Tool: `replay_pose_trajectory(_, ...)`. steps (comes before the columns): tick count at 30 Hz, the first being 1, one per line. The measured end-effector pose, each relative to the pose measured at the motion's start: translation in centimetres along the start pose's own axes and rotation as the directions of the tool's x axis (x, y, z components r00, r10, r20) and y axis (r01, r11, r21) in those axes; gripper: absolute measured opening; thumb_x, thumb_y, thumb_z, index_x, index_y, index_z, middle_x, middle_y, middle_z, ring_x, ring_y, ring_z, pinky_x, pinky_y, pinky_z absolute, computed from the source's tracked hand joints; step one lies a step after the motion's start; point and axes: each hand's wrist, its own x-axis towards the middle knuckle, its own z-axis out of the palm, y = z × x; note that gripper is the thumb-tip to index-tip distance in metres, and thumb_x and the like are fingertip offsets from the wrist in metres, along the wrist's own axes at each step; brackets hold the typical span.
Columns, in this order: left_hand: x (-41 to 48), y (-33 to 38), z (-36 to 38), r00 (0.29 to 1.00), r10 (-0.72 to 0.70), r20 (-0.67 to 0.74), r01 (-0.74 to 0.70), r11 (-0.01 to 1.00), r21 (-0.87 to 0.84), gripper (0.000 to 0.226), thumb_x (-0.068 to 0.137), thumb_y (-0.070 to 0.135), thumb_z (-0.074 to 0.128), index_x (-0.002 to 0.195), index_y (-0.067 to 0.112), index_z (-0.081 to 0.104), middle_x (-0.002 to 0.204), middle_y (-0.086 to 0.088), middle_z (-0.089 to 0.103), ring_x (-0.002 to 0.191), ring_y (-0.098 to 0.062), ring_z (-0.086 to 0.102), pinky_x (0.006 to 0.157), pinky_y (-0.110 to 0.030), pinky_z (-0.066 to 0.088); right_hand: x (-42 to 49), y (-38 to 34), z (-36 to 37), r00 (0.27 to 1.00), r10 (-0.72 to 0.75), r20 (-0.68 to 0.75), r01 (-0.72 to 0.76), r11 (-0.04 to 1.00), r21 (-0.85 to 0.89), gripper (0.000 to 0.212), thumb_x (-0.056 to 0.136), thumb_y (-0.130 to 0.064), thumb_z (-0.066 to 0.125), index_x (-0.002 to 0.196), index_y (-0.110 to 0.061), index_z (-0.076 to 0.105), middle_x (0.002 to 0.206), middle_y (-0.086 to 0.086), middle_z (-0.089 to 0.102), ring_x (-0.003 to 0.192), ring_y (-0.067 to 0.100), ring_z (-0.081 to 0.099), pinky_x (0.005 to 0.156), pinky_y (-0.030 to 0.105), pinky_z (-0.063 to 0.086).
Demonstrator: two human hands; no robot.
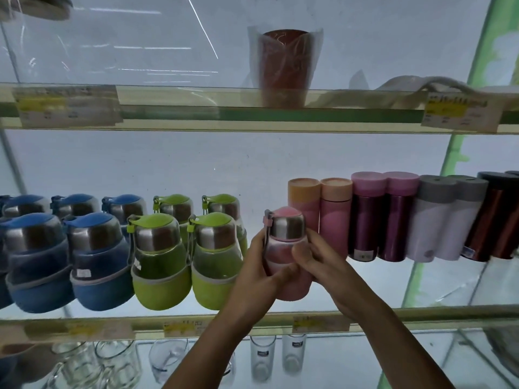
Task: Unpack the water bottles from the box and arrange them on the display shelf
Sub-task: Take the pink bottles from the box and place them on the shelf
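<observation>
A pink water bottle (286, 242) with a steel collar and pink lid stands upright on the glass display shelf (421, 311), between the green bottles and the tall pink flasks. My left hand (257, 272) grips its left side and base. My right hand (318, 261) grips its right side, with the thumb across the front. Left of it stand green bottles (163, 256) in two rows. Blue bottles (95, 256) of the same shape stand further left. The box is not in view.
Tall flasks (365, 217) in pink, maroon, white and copper fill the shelf to the right. A wrapped red cup (285, 67) stands on the upper shelf. Glass mugs and tumblers (262, 357) sit on the shelf below. Price labels (320, 324) line the shelf edges.
</observation>
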Motion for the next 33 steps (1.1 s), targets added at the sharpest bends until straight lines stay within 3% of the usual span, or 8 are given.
replay_pose_trajectory(4, 0.1, -0.1, 0.0, 1.0, 0.022, 0.015, -0.023, 0.999, 0.039, 0.064, 0.089, -0.003, 0.07, 0.135, 0.036, 0.049, 0.122, 0.013, 0.068, 0.108, 0.002, 0.066, 0.085, -0.016, 0.053, 0.0, 0.7, -0.2, 1.0, -0.015, -0.004, 0.015, 1.0, -0.018, 0.048, 0.1, -0.043, 0.059, 0.147, -0.034, 0.052, 0.142, -0.007, 0.064, 0.135, 0.013, 0.057, 0.115, 0.049, 0.044)
replay_pose_trajectory(8, 0.0, -0.7, 0.1, 0.998, 0.06, -0.01, -0.058, 0.992, 0.111, 0.068, 0.091, -0.002, 0.069, 0.132, 0.046, 0.045, 0.129, 0.017, 0.063, 0.117, 0.004, 0.061, 0.094, -0.019, 0.052, 0.0, 1.5, -0.3, 1.0, -0.025, -0.017, 0.023, 0.993, -0.115, 0.057, 0.094, -0.053, 0.064, 0.147, -0.043, 0.048, 0.142, -0.015, 0.062, 0.134, 0.005, 0.056, 0.114, 0.041, 0.045)
replay_pose_trajectory(13, -0.1, -1.0, 0.9, 0.987, 0.12, -0.103, -0.089, 0.961, 0.264, 0.071, 0.089, 0.02, 0.064, 0.145, 0.05, 0.032, 0.14, 0.013, 0.053, 0.13, -0.007, 0.053, 0.108, -0.039, 0.049, 0.1, 2.1, -0.2, 0.993, 0.008, -0.114, -0.034, 0.973, -0.229, 0.056, 0.091, -0.05, 0.066, 0.144, -0.045, 0.048, 0.129, -0.021, 0.067, 0.119, -0.004, 0.061, 0.103, 0.027, 0.05)
replay_pose_trajectory(16, -0.3, -1.1, 1.3, 0.98, 0.149, -0.132, -0.097, 0.937, 0.336, 0.071, 0.09, 0.017, 0.061, 0.144, 0.052, 0.03, 0.137, 0.012, 0.053, 0.127, -0.006, 0.054, 0.106, -0.036, 0.05, -0.1, 2.2, -0.1, 0.985, 0.025, -0.172, -0.073, 0.958, -0.276, 0.05, 0.094, -0.047, 0.067, 0.14, -0.044, 0.05, 0.121, -0.018, 0.068, 0.105, -0.009, 0.063, 0.085, 0.012, 0.049)
replay_pose_trajectory(22, -0.7, -1.8, 2.1, 0.979, 0.098, -0.179, -0.008, 0.894, 0.448, 0.074, 0.093, 0.026, 0.047, 0.158, 0.034, 0.014, 0.142, -0.003, 0.046, 0.129, -0.019, 0.052, 0.104, -0.044, 0.051, -0.6, 2.3, -0.5, 0.988, 0.012, -0.151, -0.051, 0.966, -0.255, 0.049, 0.097, -0.025, 0.07, 0.138, -0.04, 0.05, 0.122, -0.021, 0.069, 0.108, -0.01, 0.063, 0.085, 0.008, 0.049)
replay_pose_trajectory(25, -0.7, -1.6, 2.5, 0.974, 0.09, -0.208, 0.029, 0.861, 0.508, 0.075, 0.1, 0.02, 0.049, 0.161, 0.023, 0.005, 0.153, -0.009, 0.036, 0.134, -0.025, 0.048, 0.106, -0.043, 0.048, -0.5, 2.1, -0.4, 0.989, 0.003, -0.147, -0.046, 0.957, -0.288, 0.047, 0.093, -0.024, 0.074, 0.128, -0.045, 0.052, 0.112, -0.031, 0.069, 0.103, -0.01, 0.065, 0.083, 0.009, 0.049)
replay_pose_trajectory(28, -0.6, -1.6, 3.0, 0.967, 0.104, -0.233, 0.056, 0.806, 0.59, 0.084, 0.1, 0.014, 0.053, 0.161, 0.017, -0.004, 0.156, -0.014, 0.031, 0.131, -0.032, 0.051, 0.099, -0.041, 0.05, -0.3, 2.1, -0.2, 0.982, 0.012, -0.186, -0.076, 0.937, -0.341, 0.045, 0.092, -0.029, 0.075, 0.126, -0.048, 0.053, 0.105, -0.023, 0.071, 0.088, -0.003, 0.068, 0.075, 0.014, 0.048)
replay_pose_trajectory(33, -1.1, -1.6, 3.5, 0.941, 0.193, -0.277, 0.019, 0.788, 0.615, 0.087, 0.1, 0.017, 0.053, 0.161, 0.025, -0.01, 0.153, -0.014, 0.035, 0.121, -0.031, 0.058, 0.087, -0.037, 0.052, -0.2, 2.6, -0.2, 0.973, 0.022, -0.229, -0.105, 0.928, -0.357, 0.043, 0.091, -0.032, 0.076, 0.127, -0.043, 0.056, 0.102, -0.016, 0.07, 0.086, 0.005, 0.068, 0.069, 0.015, 0.046)
